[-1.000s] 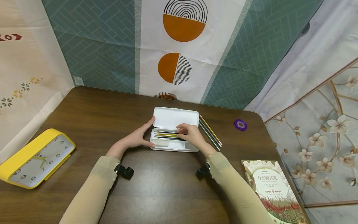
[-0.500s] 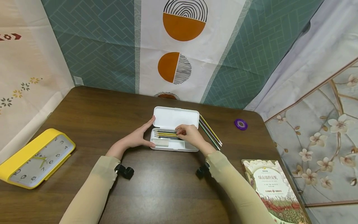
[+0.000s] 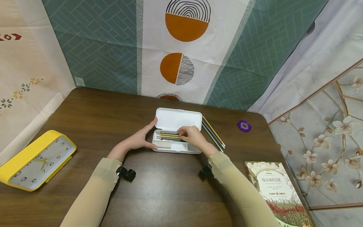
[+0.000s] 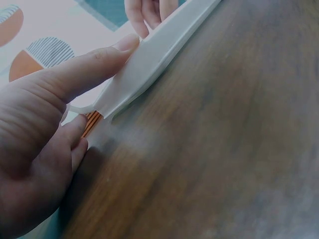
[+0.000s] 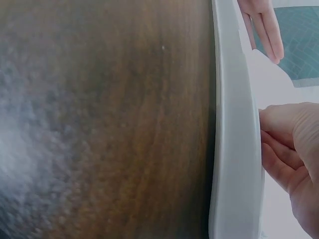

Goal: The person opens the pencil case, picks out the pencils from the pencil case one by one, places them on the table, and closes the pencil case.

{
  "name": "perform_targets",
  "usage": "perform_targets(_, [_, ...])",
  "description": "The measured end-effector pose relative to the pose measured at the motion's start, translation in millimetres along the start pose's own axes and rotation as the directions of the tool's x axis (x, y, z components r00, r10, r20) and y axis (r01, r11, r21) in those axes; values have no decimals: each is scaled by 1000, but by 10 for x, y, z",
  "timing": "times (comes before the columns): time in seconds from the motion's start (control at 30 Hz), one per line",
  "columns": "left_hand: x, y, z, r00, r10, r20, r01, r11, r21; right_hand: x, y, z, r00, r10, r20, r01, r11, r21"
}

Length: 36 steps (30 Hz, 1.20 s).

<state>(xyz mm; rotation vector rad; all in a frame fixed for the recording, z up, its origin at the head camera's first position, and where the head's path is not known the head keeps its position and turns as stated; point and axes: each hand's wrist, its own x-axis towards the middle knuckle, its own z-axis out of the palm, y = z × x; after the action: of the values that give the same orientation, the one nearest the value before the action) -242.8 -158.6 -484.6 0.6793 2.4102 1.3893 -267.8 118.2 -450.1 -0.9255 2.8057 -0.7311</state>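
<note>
A white pencil case (image 3: pixel 175 151) lies open on the table, its lid (image 3: pixel 178 119) folded back. Several pencils (image 3: pixel 167 137), one of them yellow, lie in it above a whitish eraser (image 3: pixel 163 145). My left hand (image 3: pixel 137 138) spans the case's left end, thumb on the front corner and the extended index finger by the lid; the left wrist view shows the thumb (image 4: pixel 99 67) along the rim. My right hand (image 3: pixel 193 136) pinches at the right ends of the pencils inside. In the right wrist view its fingertips are hidden behind the case wall (image 5: pixel 237 149).
Several more pencils (image 3: pixel 213 134) lie slanted just right of the case. Further right is a purple ring-shaped disc (image 3: pixel 244 126), with a book (image 3: pixel 275 186) at the front right. A yellow clock (image 3: pixel 39 160) stands at the left. Fabric hangs behind the table.
My right hand has shifted slightly left along the pencils in the case. My left hand and the case stay where they were.
</note>
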Motion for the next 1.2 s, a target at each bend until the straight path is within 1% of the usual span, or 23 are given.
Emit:
perform_targets(0.3, [-12,18,-4,1000,5,0,-5,1000,-14,29,-19,-11,1000,-14,26,16,999,-52])
perform_targets(0.63, [-9,25,-3,1000,4,-2,-4,1000,-20,33,-15,-6,999,-14,38,16,999,-49])
perform_targets(1.0, [-3,2,-1,1000,6,0,-6,1000,-8,15,7,8,1000,-9,23,10,999,-34])
perform_targets(1.2, [-1,-1,-8,1000,8,1,-8,1000,-4,31,-1,-1,1000,-21,22,22,999,-26])
